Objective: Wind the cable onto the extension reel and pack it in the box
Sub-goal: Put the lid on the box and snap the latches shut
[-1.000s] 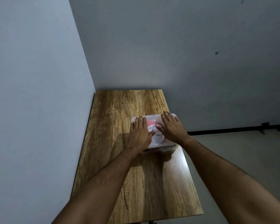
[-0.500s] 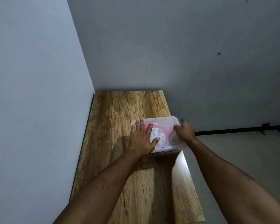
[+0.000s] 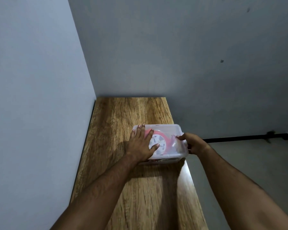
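Now, left hand (image 3: pixel 142 145) flat, fingers straight, pressing box (image 3: pixel 166 130) lid on table (image 3: pixel 123 113); right hand (image 3: pixel 192 143) gripping right edge; reel (image 3: pixel 161 143) seemingly inside.

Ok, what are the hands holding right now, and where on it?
The right hand grips the clear box at its right end. The left hand holds nothing; it rests flat on the lid.

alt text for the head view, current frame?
A person's left hand presses flat on the lid of a clear plastic box holding a red extension reel, while the right hand grips the box's right edge. The box sits on a wooden table.
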